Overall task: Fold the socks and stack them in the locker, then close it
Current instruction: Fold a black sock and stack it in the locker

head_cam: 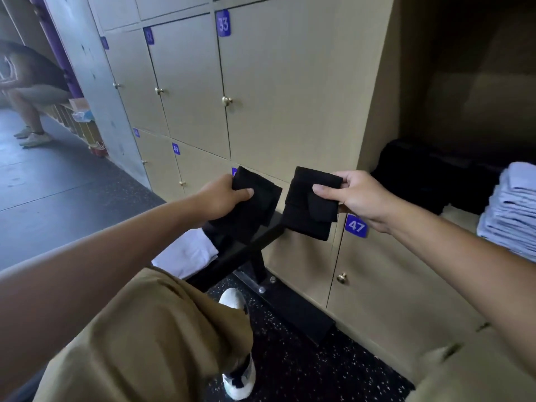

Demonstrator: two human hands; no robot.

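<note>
You hold two folded socks.
Left hand (pixel 223 195) pinches left black sock (pixel 249 208), hanging toward 6 o'clock; right hand (pixel 355 195) pinches right black sock (pixel 311 207), perhaps folded double.

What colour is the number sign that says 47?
The 47 sign is purple-blue with white digits, seen in the head view.

Two folded black socks (pixel 255 204) (pixel 311 207), two hands (pixel 220 195) (pixel 362 195).

Bare forearms; tan trousers (pixel 150 338); white sneakers (pixel 233 298), dark trim.
</note>
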